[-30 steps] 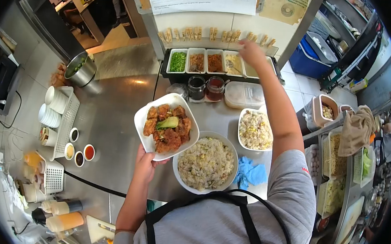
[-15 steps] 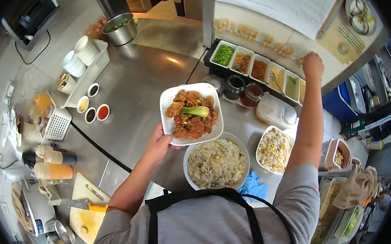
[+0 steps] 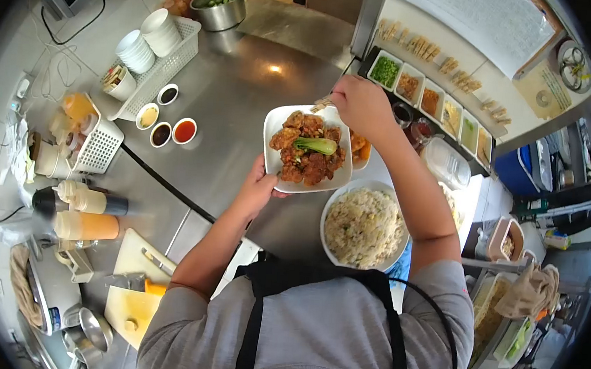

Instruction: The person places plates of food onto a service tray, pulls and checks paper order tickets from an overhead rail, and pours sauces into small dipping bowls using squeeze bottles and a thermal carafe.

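Observation:
My left hand grips the near-left side of a square white dish, holding it over the steel counter. Browned chunks of fried meat fill it, topped by a piece of bok choy. At the dish's far right rim, my right hand pinches a wooden clothespin. Partly hidden behind the dish is another white bowl with orange food. A large round bowl of fried rice stands nearer my body, right of the dish.
Tubs of chopped green onion and other toppings line the back right, below a row of clothespins on the wall. Small sauce cups stand at left near a white basket. A steel pot sits at the back; squeeze bottles are at left.
My right hand has come from the wall's clothespin row down to the dish's rim, now with a clothespin. The view has shifted, and the bowl of orange food now shows.

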A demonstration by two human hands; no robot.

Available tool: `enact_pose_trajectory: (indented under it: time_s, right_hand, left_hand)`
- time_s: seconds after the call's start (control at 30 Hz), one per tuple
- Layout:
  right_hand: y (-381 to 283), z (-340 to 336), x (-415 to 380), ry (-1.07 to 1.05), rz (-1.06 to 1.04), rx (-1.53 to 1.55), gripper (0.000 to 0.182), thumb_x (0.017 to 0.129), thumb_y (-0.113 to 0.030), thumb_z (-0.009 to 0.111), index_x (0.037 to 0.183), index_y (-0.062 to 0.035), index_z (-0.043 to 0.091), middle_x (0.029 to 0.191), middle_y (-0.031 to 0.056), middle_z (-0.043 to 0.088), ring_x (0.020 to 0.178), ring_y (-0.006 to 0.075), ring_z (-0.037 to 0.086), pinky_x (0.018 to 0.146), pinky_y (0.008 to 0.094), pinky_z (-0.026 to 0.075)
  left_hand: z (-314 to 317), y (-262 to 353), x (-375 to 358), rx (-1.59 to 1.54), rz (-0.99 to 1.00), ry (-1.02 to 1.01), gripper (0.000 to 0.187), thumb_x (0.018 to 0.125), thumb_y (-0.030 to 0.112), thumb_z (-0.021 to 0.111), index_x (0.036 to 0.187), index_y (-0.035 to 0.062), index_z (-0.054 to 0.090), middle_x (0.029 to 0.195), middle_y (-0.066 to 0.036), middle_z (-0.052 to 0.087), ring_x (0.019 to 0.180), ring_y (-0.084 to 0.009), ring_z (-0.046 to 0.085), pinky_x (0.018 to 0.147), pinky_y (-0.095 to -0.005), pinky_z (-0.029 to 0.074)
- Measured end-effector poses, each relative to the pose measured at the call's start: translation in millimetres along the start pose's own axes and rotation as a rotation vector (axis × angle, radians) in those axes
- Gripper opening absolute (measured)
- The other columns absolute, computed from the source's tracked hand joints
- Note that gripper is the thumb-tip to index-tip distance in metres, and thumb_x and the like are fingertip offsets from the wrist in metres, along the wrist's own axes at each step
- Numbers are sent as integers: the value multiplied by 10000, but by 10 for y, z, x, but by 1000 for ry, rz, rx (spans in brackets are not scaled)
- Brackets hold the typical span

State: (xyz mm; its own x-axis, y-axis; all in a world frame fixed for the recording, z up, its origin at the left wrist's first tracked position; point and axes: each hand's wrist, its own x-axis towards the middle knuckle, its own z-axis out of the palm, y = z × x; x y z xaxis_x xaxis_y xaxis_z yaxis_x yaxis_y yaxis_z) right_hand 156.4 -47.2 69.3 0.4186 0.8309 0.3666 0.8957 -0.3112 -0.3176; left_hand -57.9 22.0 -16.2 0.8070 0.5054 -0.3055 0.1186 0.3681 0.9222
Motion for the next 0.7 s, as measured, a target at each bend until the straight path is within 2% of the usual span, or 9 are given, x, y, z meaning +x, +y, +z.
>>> enact_pose_trajectory:
  time_s: [0.17,0.27,0.37,0.43,0.47,0.5,0.57,0.67,0.7]
  right_hand:
    - [-236,141,93,-223,-71,-66,155,724,-210,542,744,-58,562,752,128,585,721,282,573,638,381,448]
    - [-359,229,102,-222,-133,-128,139,711,-181,521,707,-42,528,716,104,567,705,293,552,636,391,433]
    - [-418,195,25,-308,-82,-181,176,711,-204,539,822,-69,561,753,94,583,724,289,558,647,381,443]
    - [-378,-14,-221,-81,6,-185,225,718,-227,550,896,-91,571,780,99,590,733,281,565,657,377,448]
    - [-349,-185,-377,33,59,-201,253,721,-239,555,933,-103,576,793,101,593,738,277,568,662,374,450]
    - [-319,-442,-584,34,228,-87,283,744,-243,552,990,-105,571,823,115,596,739,269,577,657,362,454]
    - [-96,-754,-1225,208,390,-18,238,741,-210,541,934,-77,582,816,139,595,763,302,566,668,362,453]
    - [277,-820,-2409,-74,960,-314,241,756,-216,485,886,-42,590,821,181,579,768,328,555,666,409,433]
    - [331,-700,-2760,-133,1052,-404,245,754,-223,487,890,-47,592,819,177,585,785,329,554,693,411,434]
  left_hand:
    - [-300,-28,-85,63,-55,-59,499,696,5,355,1190,68,319,1002,-88,519,759,-174,571,577,-263,491]
    - [-423,-114,-82,81,-43,-100,488,693,14,363,1177,71,340,1004,-79,515,775,-161,562,573,-266,491]
    - [-528,-176,-70,88,-109,-179,492,696,25,374,1183,77,335,1016,-74,506,812,-158,550,568,-268,491]
    - [-567,-218,-99,99,-88,-163,488,676,32,368,1163,71,351,1011,-83,512,814,-186,564,568,-301,508]
    - [-570,-240,-103,106,-80,-167,487,667,36,365,1152,68,359,1009,-87,515,815,-201,571,568,-317,516]
    - [-570,-215,-135,78,-103,-157,480,668,39,364,1148,59,357,1004,-96,515,805,-205,574,567,-317,519]
    - [-590,-203,-132,29,-117,-126,470,670,46,364,1140,39,351,996,-115,516,787,-212,579,559,-311,521]
    - [-703,-219,-103,5,-94,-120,459,673,51,365,1131,22,349,997,-133,514,766,-215,584,540,-294,518]
    - [-733,-209,-88,0,-76,-116,456,674,52,365,1128,19,350,1000,-136,512,759,-216,585,534,-289,517]
